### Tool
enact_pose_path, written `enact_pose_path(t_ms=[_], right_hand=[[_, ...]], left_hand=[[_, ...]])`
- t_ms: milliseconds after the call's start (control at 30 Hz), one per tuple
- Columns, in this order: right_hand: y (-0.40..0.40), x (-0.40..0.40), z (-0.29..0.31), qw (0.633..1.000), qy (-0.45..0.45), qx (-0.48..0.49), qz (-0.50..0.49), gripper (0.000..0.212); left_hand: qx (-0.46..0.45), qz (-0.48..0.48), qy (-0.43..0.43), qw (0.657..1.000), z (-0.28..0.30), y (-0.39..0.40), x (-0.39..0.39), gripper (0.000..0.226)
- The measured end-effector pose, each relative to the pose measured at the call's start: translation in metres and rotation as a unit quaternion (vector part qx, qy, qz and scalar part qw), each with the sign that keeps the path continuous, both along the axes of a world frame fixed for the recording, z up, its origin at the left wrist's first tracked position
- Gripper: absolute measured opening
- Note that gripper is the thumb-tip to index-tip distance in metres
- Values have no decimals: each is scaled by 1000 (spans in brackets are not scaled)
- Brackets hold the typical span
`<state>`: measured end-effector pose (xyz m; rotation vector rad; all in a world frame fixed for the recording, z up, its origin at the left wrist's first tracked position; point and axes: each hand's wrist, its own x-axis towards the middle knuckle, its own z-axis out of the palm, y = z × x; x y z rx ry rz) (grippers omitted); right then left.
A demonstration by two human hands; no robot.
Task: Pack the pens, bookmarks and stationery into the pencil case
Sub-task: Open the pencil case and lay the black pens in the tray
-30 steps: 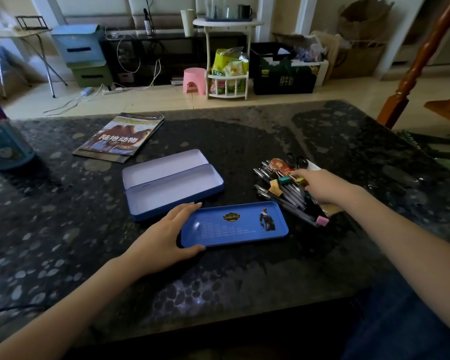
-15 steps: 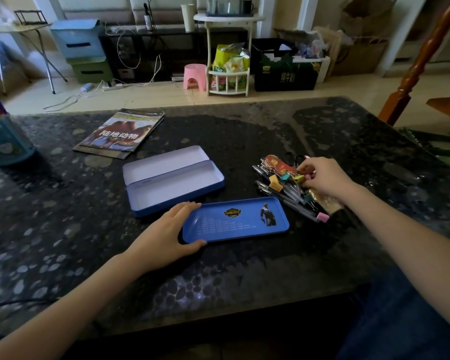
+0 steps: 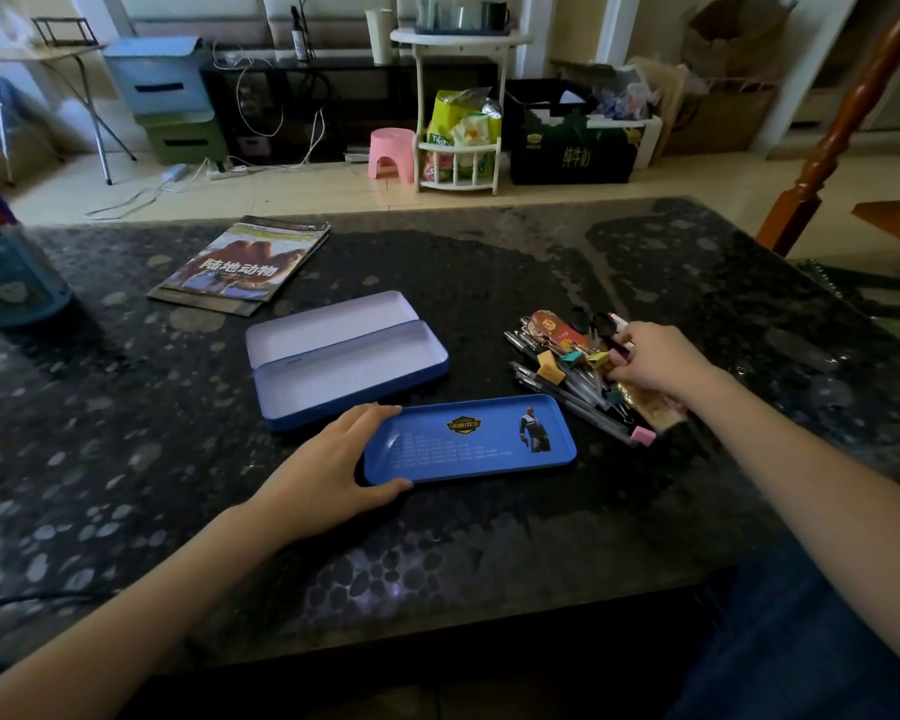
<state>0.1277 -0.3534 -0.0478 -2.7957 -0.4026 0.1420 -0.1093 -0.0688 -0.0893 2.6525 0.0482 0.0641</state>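
Since a second ago the right hand (image 3: 655, 363) has pulled back over the pile of pens (image 3: 567, 384) and binder clips (image 3: 575, 358), fingers curled among them; what it pinches I cannot tell. Left hand (image 3: 333, 472) holds the blue tray (image 3: 468, 439) beside the open pencil case (image 3: 344, 358), on the dark table (image 3: 489, 553)

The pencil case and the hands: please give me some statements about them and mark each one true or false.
1. The pencil case lies open with nothing inside. True.
2. The left hand rests on the magazine. False: it holds the end of the blue tray.
3. The right hand is at the stationery pile. True.
4. The pens are already in the case. False: they lie in the pile on the table.
5. The blue tray sits inside the case. False: it lies on the table in front of it.
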Motion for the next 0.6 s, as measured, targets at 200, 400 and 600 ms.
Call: enact_pose_path(t_ms=[200,400,600], right_hand=[[3,-2,1,999,-8,10,-31,53],[3,-4,2,999,14,34,-3,40],[16,-14,9,991,-115,18,64,19]], left_hand=[[3,-1,0,1000,-1,-1,1,80],[-1,-5,-5,1000,1,0,0,79],[-5,-5,-17,1000,2,5,2,80]])
